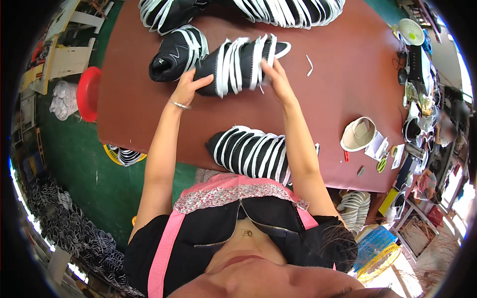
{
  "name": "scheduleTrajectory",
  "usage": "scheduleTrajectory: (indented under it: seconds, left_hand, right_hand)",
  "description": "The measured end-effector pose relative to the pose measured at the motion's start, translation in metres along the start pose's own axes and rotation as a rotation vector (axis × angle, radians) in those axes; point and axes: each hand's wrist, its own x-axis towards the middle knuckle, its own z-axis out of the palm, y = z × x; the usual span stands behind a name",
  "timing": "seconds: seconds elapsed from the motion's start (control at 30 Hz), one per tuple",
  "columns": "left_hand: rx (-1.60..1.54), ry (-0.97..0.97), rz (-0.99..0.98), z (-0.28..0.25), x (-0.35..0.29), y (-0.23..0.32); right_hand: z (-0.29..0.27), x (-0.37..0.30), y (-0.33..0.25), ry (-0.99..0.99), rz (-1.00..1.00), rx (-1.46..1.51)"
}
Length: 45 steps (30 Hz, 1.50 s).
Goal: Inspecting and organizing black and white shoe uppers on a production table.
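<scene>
Just right of one black-and-white shoe bundle [173, 55], the left hand [188, 89] is clamping the near-left end of a second bundle [229, 69] over the reddish-brown table [348, 74], while the right hand [279, 84] is touching its right end, grip too blurred to tell.

My left forearm [163, 131] reaches far, slanting a little to the right, and my left hand [189, 87] grips with its thumb [204, 81] stretched out rightward. My right forearm [302, 134] reaches far too, leaning left; my right hand [278, 82] points far and left, its fingers [269, 67] bent and slightly blurred. My hands are apart, nearly level.
</scene>
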Motion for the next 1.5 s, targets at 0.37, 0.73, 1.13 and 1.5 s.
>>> scheduleTrajectory:
  seconds: [0.37, 0.73, 1.13, 1.5]
  left_hand:
    - [0.495, 0.340, -0.477, 0.029, 0.023, -0.142]
    - [1.413, 0.488, 0.180, -0.084, -0.010, -0.013]
    - [0.688, 0.197, 0.040, -0.112, -0.035, 0.018]
    - [-0.411, -0.008, 0.198, 0.030, -0.065, 0.036]
  right_hand:
    - [-0.007, -0.100, 0.050, 0.508, -0.112, -0.721]
    - [0.085, -0.068, 0.015, 0.288, -0.192, -0.676]
    - [0.158, 0.062, 0.104, 0.079, 0.470, 0.361]
    - [0.137, -0.104, -0.060, 0.033, -0.499, -0.861]
